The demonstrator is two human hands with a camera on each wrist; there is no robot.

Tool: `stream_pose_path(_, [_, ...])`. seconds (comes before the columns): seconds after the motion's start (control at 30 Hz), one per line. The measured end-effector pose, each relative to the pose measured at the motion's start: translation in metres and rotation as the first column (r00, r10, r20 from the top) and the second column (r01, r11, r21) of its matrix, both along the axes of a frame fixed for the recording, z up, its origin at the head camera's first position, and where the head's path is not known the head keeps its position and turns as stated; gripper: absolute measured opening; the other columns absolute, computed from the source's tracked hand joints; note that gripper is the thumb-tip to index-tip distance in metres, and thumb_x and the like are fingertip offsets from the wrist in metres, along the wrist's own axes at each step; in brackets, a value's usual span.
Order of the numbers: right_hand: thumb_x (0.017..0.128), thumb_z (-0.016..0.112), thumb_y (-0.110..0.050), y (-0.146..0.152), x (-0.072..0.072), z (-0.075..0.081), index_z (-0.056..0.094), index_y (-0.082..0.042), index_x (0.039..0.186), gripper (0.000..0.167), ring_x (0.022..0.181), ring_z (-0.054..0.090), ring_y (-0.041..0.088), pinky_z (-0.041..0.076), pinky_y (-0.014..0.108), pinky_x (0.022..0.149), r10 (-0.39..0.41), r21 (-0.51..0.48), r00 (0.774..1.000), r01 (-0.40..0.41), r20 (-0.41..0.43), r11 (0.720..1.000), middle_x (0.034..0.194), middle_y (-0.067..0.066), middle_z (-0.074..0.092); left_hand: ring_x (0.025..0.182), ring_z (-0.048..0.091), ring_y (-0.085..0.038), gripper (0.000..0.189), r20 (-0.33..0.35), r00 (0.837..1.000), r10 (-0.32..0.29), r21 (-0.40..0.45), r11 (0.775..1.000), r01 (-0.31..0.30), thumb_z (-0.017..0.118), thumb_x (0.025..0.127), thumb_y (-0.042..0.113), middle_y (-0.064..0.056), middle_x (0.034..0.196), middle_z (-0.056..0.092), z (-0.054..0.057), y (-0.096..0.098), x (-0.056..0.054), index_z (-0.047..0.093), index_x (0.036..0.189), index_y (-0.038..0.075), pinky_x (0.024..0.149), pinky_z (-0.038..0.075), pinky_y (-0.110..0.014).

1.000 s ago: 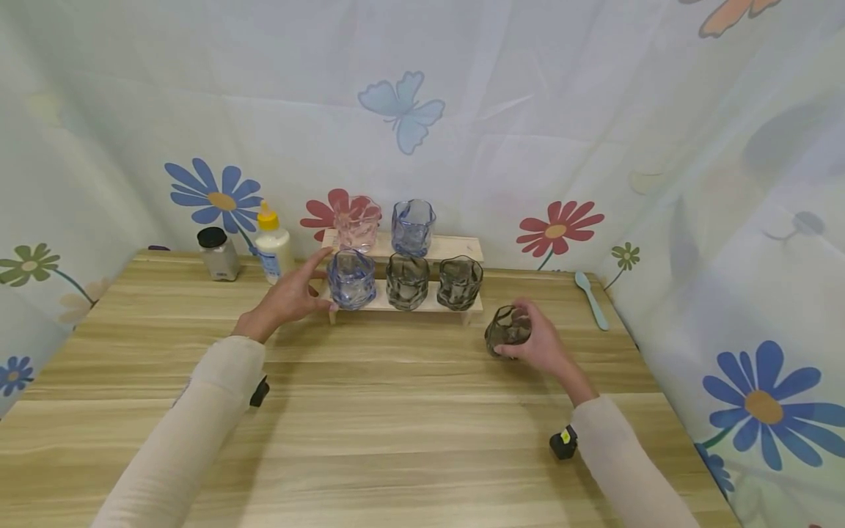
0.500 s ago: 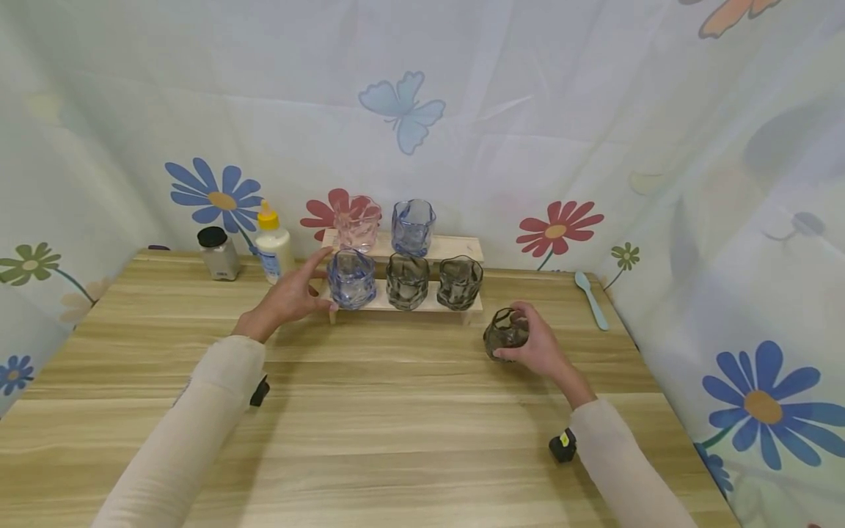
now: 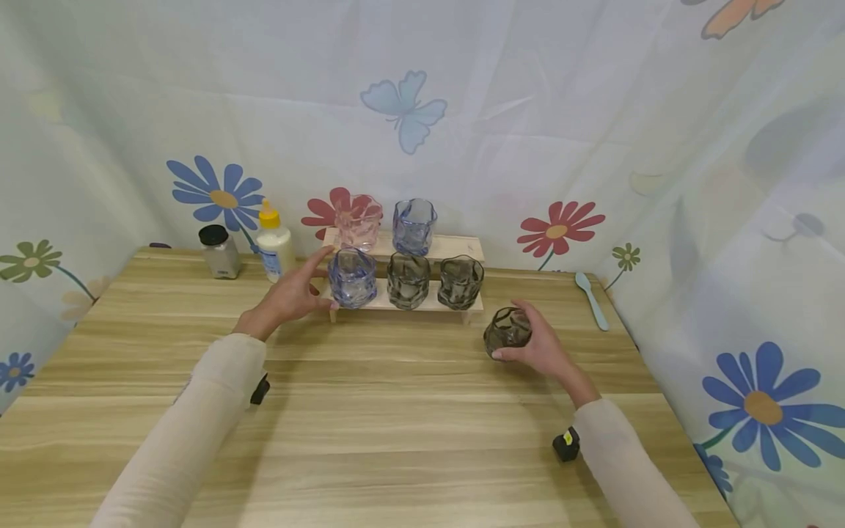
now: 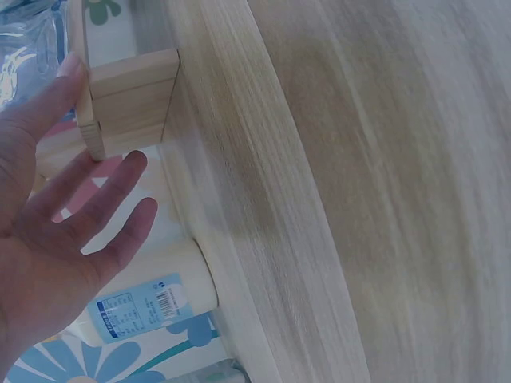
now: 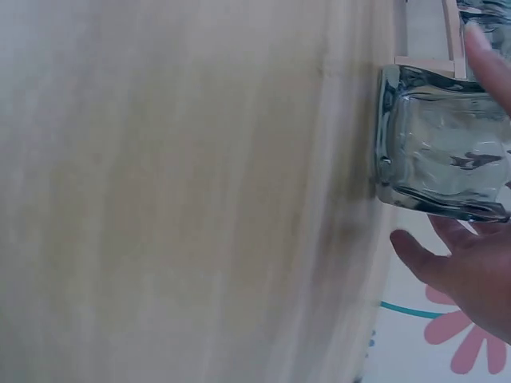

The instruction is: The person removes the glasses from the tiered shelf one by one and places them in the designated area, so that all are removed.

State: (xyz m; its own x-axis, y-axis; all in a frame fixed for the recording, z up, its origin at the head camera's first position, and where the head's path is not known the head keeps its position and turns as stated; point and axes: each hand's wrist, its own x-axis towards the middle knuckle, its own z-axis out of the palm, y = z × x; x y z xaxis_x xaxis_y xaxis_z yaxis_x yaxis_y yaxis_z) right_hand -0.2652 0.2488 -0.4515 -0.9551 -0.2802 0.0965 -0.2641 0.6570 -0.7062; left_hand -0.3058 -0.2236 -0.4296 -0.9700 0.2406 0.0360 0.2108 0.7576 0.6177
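Observation:
My left hand (image 3: 287, 297) holds the left end of a two-tier wooden rack (image 4: 132, 76), thumb on the front edge of its lower shelf and index finger behind. Right beside that hand, a blue glass (image 3: 353, 279) stands on the lower shelf. To its right are two smoky grey glasses, a middle glass (image 3: 408, 281) and a right-hand glass (image 3: 460, 283). Another smoky grey glass (image 5: 447, 152) stands upright on the table to the right of the rack. My right hand (image 3: 544, 348) curves round it, thumb in front and fingers on its far side.
On the upper shelf stand a pink glass (image 3: 359, 224) and a blue glass (image 3: 414, 227). Left of the rack are a white bottle with a yellow cap (image 3: 273, 246) and a black-lidded jar (image 3: 219, 253). A light blue spoon (image 3: 592, 301) lies near the right edge. Fabric hangs behind.
My right hand and the grey glass have shifted very slightly left and toward me; more of the glass now shows between thumb and fingers. The left hand has stayed at the rack.

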Motion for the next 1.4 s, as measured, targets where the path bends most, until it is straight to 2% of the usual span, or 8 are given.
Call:
stream_pose_path(0.17, [0.074,0.09,-0.029,0.002,-0.004,0.01,0.028,-0.005,0.155,0.105,0.143,0.034,0.044,0.032,0.064,0.113,0.017,0.007,1.0,-0.017,-0.025,1.0,0.156,0.025,0.035,0.099,0.069,-0.039,0.108,-0.009,1.0,-0.004,-0.002,1.0,0.004,0.083,0.082,0.022,-0.027,0.147,0.051,0.0,0.0,-0.001,0.009,0.161,0.029,0.085,0.054,-0.055])
stream_pose_path(0.37, [0.076,0.087,-0.037,0.001,-0.012,0.028,0.024,-0.011,0.158,0.106,0.147,0.03,0.042,0.029,0.064,0.114,-0.025,0.026,0.999,0.026,-0.038,0.999,0.16,0.022,0.032,0.099,0.069,-0.039,0.108,-0.006,1.0,-0.008,-0.006,1.0,0.008,0.083,0.082,0.022,-0.027,0.147,0.05,0.0,-0.001,-0.002,0.009,0.161,0.028,0.086,0.054,-0.055])
stream_pose_path(0.57, [0.079,0.086,-0.023,-0.012,-0.025,0.049,0.017,-0.022,0.16,0.106,0.149,0.028,0.036,0.026,0.062,0.117,-0.003,-0.067,0.997,-0.002,-0.074,0.998,0.162,0.017,0.028,0.098,0.069,-0.039,0.108,-0.009,1.0,-0.006,-0.001,1.0,0.006,0.083,0.082,0.021,-0.027,0.147,0.05,0.001,-0.001,-0.002,0.009,0.161,0.028,0.086,0.054,-0.055])
stream_pose_path(0.67, [0.08,0.086,-0.022,-0.021,-0.032,0.057,0.018,-0.024,0.16,0.105,0.15,0.028,0.034,0.027,0.061,0.117,0.012,-0.08,0.996,-0.02,-0.091,0.997,0.163,0.015,0.028,0.098,0.069,-0.039,0.108,-0.006,1.0,-0.004,0.004,1.0,0.004,0.083,0.082,0.021,-0.028,0.146,0.05,0.0,-0.001,-0.001,0.009,0.161,0.028,0.086,0.054,-0.055])
stream_pose_path(0.87, [0.081,0.085,-0.024,-0.039,-0.048,0.073,0.019,-0.023,0.16,0.103,0.149,0.029,0.035,0.029,0.061,0.116,0.033,-0.095,0.993,-0.044,-0.116,0.994,0.162,0.016,0.029,0.098,0.07,-0.039,0.108,-0.013,1.0,-0.01,0.008,1.0,0.01,0.083,0.082,0.02,-0.028,0.146,0.051,-0.002,0.0,0.0,0.009,0.161,0.028,0.085,0.055,-0.054])
stream_pose_path(1.17, [0.079,0.085,-0.04,-0.067,-0.07,0.089,0.018,-0.026,0.16,0.106,0.149,0.03,0.035,0.029,0.059,0.117,0.059,-0.093,0.992,-0.07,-0.112,0.993,0.161,0.019,0.03,0.1,0.069,-0.039,0.108,-0.001,1.0,0.003,0.008,1.0,-0.003,0.084,0.082,0.021,-0.027,0.146,0.052,-0.003,0.0,0.0,0.01,0.161,0.029,0.087,0.053,-0.055])
stream_pose_path(1.4, [0.079,0.085,-0.034,-0.088,-0.084,0.099,0.02,-0.019,0.16,0.105,0.148,0.032,0.036,0.031,0.061,0.115,0.088,-0.105,0.986,-0.103,-0.141,0.989,0.16,0.02,0.031,0.1,0.069,-0.041,0.108,-0.005,1.0,0.005,0.016,1.0,-0.004,0.083,0.082,0.02,-0.027,0.145,0.052,-0.001,0.001,0.001,0.01,0.161,0.029,0.089,0.053,-0.056])
